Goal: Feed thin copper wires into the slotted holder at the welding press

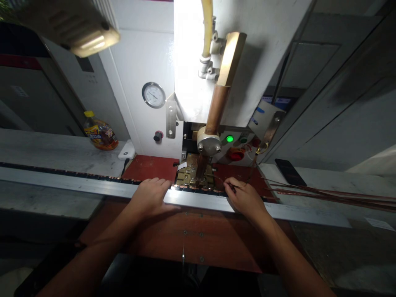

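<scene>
My left hand (pixel 151 197) is closed over a long aluminium bar (pixel 93 184), fingers over its back edge and thumb along the front. A dark segmented strip with coppery bits (pixel 107 178) runs along the back of the bar. My right hand (pixel 246 199) pinches a thin copper wire (pixel 219 178) that points left to a brass fixture (pixel 183 177); its far tip is hard to make out. Between my hands, a copper electrode rod (pixel 216 109) comes down from the machine onto the fixture.
Several copper rods (pixel 328 194) and a phone (pixel 290 171) lie to the right. A pressure gauge (pixel 154 95), a lit green button (pixel 229 139) and a red button (pixel 236 155) are on the machine. A drink bottle (pixel 99 134) and a small white device (pixel 126 151) stand left.
</scene>
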`<action>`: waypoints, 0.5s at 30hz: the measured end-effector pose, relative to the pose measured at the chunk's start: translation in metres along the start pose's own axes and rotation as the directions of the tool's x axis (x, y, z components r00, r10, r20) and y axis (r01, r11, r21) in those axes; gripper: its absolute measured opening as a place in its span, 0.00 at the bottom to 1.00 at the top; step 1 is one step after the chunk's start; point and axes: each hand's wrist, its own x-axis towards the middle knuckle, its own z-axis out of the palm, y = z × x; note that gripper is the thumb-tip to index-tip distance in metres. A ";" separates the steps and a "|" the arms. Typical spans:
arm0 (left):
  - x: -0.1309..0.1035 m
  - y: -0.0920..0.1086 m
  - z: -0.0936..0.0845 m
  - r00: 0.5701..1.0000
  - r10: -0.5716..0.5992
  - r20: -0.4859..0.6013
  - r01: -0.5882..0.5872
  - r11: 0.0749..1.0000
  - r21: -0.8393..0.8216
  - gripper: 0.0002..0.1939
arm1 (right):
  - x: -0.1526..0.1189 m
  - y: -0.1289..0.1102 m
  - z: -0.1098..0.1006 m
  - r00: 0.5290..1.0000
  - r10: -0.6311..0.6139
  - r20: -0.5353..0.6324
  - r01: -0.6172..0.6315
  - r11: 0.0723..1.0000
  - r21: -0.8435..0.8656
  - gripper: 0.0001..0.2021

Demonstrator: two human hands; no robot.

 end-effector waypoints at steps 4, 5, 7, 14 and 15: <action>0.001 0.001 -0.003 1.000 -0.001 0.020 0.001 1.000 -0.014 0.38 | 0.002 0.001 0.000 1.000 0.010 0.024 -0.010 1.000 -0.013 0.14; 0.001 0.001 -0.004 1.000 -0.002 0.023 0.002 1.000 -0.018 0.38 | 0.002 0.001 0.000 1.000 0.009 0.025 -0.009 1.000 -0.019 0.14; 0.002 0.001 -0.005 0.999 -0.003 0.033 0.004 1.000 -0.022 0.38 | 0.003 0.001 0.000 1.000 0.005 0.023 -0.005 1.000 -0.020 0.14; 0.003 0.001 -0.007 0.999 -0.006 0.050 0.008 1.000 -0.031 0.36 | 0.003 0.000 -0.001 1.000 0.017 0.016 -0.016 0.999 -0.029 0.14; 0.003 0.001 -0.007 0.999 -0.006 0.048 0.007 0.999 -0.035 0.36 | 0.003 0.000 -0.002 1.000 0.018 0.016 -0.018 0.999 -0.030 0.14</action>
